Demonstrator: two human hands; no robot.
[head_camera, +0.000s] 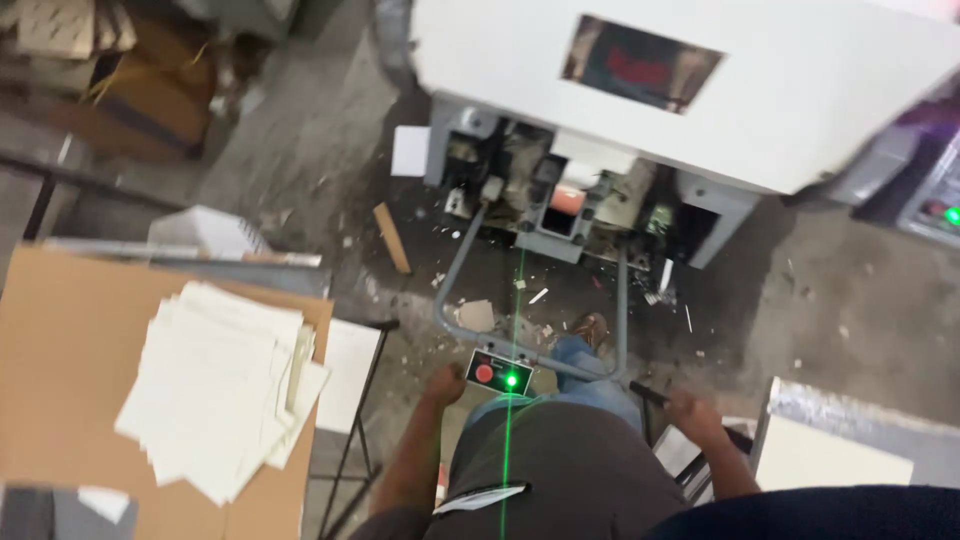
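Gripping metal frame (455, 300), left hand (443, 383), right hand (693, 415)

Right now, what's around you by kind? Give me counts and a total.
Hands: 2, left hand and right hand
White machines: 1
Control boxes with a red button: 1
Stacks of white sheets: 1
Cardboard tabletops: 1
Total: 6

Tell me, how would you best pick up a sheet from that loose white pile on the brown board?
Take the top sheet of the white pile by a corner at its right edge, coming in from the right. The sheets lie flat and fanned out, and corners there jut past the brown board, so fingers can slip underneath.
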